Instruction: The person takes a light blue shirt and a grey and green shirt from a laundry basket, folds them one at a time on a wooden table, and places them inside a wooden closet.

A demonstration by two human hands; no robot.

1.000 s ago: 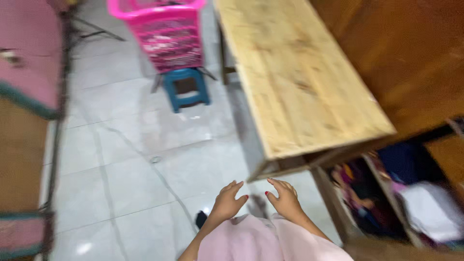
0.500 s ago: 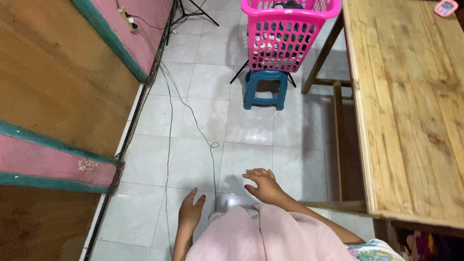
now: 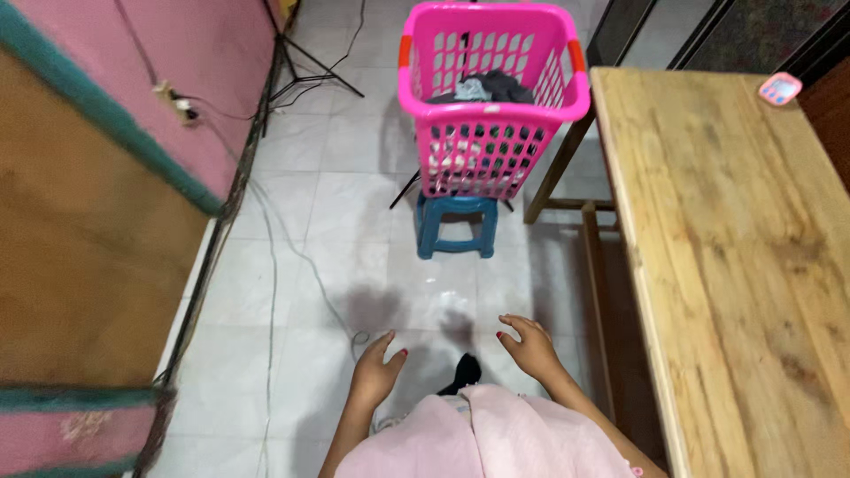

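My left hand (image 3: 376,367) and my right hand (image 3: 529,345) hang in front of me over the white tiled floor (image 3: 301,292), both with fingers apart and holding nothing. Pink cloth of my garment (image 3: 482,438) shows just below them. Ahead stands a bright pink laundry basket (image 3: 490,106) with grey clothes inside, resting on a small blue plastic stool (image 3: 456,226). A long pale wooden table (image 3: 735,257) runs along my right side, close to my right hand.
A pink wall with a teal stripe and a brown wooden panel (image 3: 88,257) lie on the left. Cables (image 3: 270,265) trail along the floor by the wall, near a black tripod leg (image 3: 305,57). A small pink device (image 3: 779,88) sits at the table's far corner.
The view has swung from the table's end toward the basket, which now appears closer and more centred. Both hands stay open and low, the right one slightly forward.
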